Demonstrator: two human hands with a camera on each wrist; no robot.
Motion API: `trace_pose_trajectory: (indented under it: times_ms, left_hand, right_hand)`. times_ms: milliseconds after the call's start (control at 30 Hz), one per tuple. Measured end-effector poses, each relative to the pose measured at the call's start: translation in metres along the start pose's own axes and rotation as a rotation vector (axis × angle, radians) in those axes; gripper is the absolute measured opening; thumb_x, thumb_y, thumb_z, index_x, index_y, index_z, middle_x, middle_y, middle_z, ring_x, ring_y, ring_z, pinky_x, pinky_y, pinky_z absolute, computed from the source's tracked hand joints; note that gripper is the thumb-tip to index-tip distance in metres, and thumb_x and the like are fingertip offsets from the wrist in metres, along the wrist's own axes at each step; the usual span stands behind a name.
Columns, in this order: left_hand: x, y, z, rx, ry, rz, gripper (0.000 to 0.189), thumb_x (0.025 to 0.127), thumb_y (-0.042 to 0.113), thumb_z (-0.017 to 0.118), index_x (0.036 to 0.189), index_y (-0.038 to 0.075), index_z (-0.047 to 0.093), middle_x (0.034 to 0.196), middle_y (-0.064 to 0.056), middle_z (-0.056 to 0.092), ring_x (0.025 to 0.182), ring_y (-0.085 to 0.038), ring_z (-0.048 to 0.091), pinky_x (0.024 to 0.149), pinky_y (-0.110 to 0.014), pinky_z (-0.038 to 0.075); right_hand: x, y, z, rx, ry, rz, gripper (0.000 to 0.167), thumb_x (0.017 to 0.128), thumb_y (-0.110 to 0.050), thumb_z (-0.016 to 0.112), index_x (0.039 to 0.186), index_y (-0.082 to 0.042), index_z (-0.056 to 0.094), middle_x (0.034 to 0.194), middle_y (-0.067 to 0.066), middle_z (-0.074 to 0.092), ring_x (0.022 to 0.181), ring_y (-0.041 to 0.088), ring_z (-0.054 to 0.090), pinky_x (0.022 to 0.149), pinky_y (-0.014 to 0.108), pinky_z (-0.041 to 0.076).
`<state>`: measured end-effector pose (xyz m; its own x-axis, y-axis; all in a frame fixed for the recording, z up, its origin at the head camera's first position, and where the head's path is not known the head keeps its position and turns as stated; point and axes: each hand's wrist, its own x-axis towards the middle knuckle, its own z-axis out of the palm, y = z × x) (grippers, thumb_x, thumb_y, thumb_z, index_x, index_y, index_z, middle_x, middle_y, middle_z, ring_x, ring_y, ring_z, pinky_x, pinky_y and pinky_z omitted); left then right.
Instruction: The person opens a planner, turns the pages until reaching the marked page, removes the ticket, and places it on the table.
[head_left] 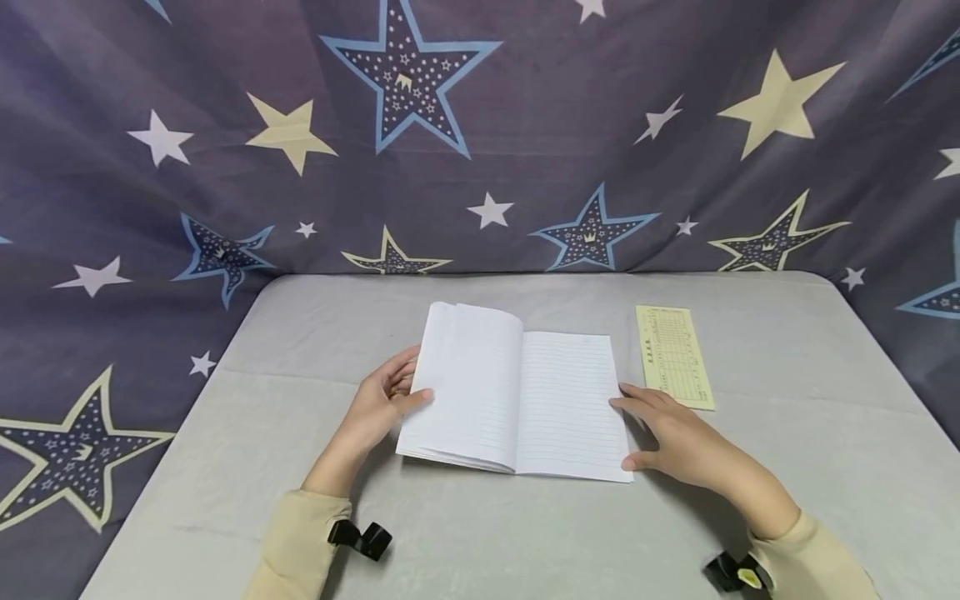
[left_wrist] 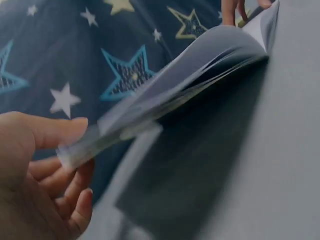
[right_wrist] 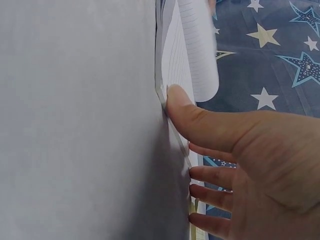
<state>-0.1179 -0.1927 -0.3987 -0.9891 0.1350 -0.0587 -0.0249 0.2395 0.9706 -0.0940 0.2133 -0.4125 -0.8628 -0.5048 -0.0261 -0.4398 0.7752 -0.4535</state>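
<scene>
A notebook (head_left: 566, 408) lies spread open on the grey table, with faint ruled lines on its white pages. My left hand (head_left: 375, 408) pinches the outer edge of the left-hand stack, thumb on the page and fingers beneath. In the left wrist view that stack of pages (left_wrist: 170, 82) is lifted off the table and bows towards the spine. My right hand (head_left: 678, 437) rests at the notebook's right edge. Its thumb (right_wrist: 200, 120) lies on the page near the lower corner, and its fairly straight fingers touch along the side.
A yellow printed slip (head_left: 675, 358) with a table of small text lies right of the notebook, just beyond my right hand. Behind the grey table (head_left: 480, 542) hangs a dark curtain (head_left: 540, 108) patterned with stars. Black camera mounts (head_left: 362, 540) sit on both wrists.
</scene>
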Motion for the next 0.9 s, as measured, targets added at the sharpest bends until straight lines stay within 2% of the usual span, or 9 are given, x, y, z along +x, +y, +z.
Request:
trace_pose_trajectory:
  times_ms: [100, 167, 267, 400, 500, 633, 767, 900]
  left_hand:
    - [-0.003, 0.015, 0.006, 0.018, -0.030, 0.101, 0.059, 0.092, 0.004, 0.068, 0.147, 0.002, 0.045, 0.136, -0.020, 0.057, 0.113, -0.028, 0.059, 0.093, -0.026, 0.049]
    - [-0.004, 0.027, 0.014, 0.023, -0.057, 0.141, 0.054, 0.094, 0.008, 0.066, 0.145, 0.003, 0.048, 0.135, -0.018, 0.058, 0.113, -0.029, 0.060, 0.094, -0.030, 0.049]
    - [-0.003, 0.042, 0.031, 0.003, -0.101, 0.169, 0.049, 0.097, 0.010, 0.062, 0.144, 0.001, 0.049, 0.133, -0.018, 0.059, 0.110, -0.028, 0.060, 0.093, -0.033, 0.051]
    - [0.002, 0.054, 0.058, -0.012, -0.153, 0.177, 0.046, 0.100, 0.014, 0.057, 0.144, 0.002, 0.049, 0.131, -0.016, 0.060, 0.108, -0.026, 0.061, 0.090, -0.035, 0.052]
    - [0.007, 0.059, 0.078, 0.018, -0.215, 0.191, 0.044, 0.104, 0.021, 0.051, 0.145, 0.006, 0.049, 0.140, -0.012, 0.055, 0.117, -0.026, 0.058, 0.099, -0.041, 0.048]
    - [0.009, 0.060, 0.102, 0.163, -0.295, 0.188, 0.044, 0.107, 0.034, 0.043, 0.146, 0.014, 0.050, 0.148, -0.002, 0.049, 0.129, -0.023, 0.050, 0.108, -0.046, 0.040]
    - [0.007, 0.054, 0.121, 0.370, -0.368, 0.152, 0.045, 0.104, 0.042, 0.047, 0.144, 0.020, 0.053, 0.146, 0.003, 0.051, 0.130, -0.019, 0.050, 0.109, -0.045, 0.040]
    - [0.001, 0.041, 0.129, 0.529, -0.418, 0.145, 0.043, 0.102, 0.042, 0.052, 0.140, 0.020, 0.057, 0.145, 0.001, 0.053, 0.135, -0.017, 0.046, 0.113, -0.040, 0.036]
  right_hand:
    - [0.000, 0.000, 0.000, 0.004, 0.000, -0.003, 0.079, 0.072, -0.032, 0.087, 0.138, -0.001, 0.055, 0.148, 0.025, 0.042, 0.135, 0.048, 0.038, 0.107, 0.063, 0.033]
    - [0.001, 0.000, 0.001, 0.005, 0.001, -0.011, 0.079, 0.073, -0.033, 0.087, 0.138, -0.001, 0.055, 0.148, 0.025, 0.042, 0.135, 0.049, 0.038, 0.107, 0.064, 0.033]
    - [0.001, 0.000, 0.000, 0.008, 0.000, -0.019, 0.078, 0.074, -0.034, 0.086, 0.138, -0.002, 0.055, 0.149, 0.025, 0.042, 0.135, 0.048, 0.037, 0.107, 0.063, 0.033]
    - [0.001, 0.001, -0.001, 0.032, 0.014, -0.042, 0.076, 0.075, -0.032, 0.086, 0.136, -0.001, 0.056, 0.147, 0.024, 0.044, 0.134, 0.046, 0.040, 0.108, 0.061, 0.034]
    - [0.002, 0.003, -0.005, 0.063, 0.035, -0.062, 0.074, 0.076, -0.031, 0.086, 0.135, 0.001, 0.056, 0.144, 0.025, 0.048, 0.132, 0.046, 0.044, 0.107, 0.060, 0.036]
    - [0.001, 0.005, -0.012, 0.103, 0.037, -0.044, 0.073, 0.077, -0.026, 0.085, 0.136, 0.004, 0.054, 0.138, 0.025, 0.053, 0.128, 0.045, 0.047, 0.107, 0.060, 0.036]
    - [-0.002, 0.007, -0.021, 0.123, 0.028, 0.007, 0.072, 0.078, -0.019, 0.084, 0.138, 0.005, 0.052, 0.137, 0.024, 0.055, 0.128, 0.045, 0.048, 0.107, 0.060, 0.036]
    - [-0.003, 0.005, -0.026, 0.137, 0.042, 0.000, 0.068, 0.079, -0.017, 0.083, 0.137, 0.004, 0.054, 0.136, 0.024, 0.056, 0.128, 0.045, 0.048, 0.106, 0.060, 0.037]
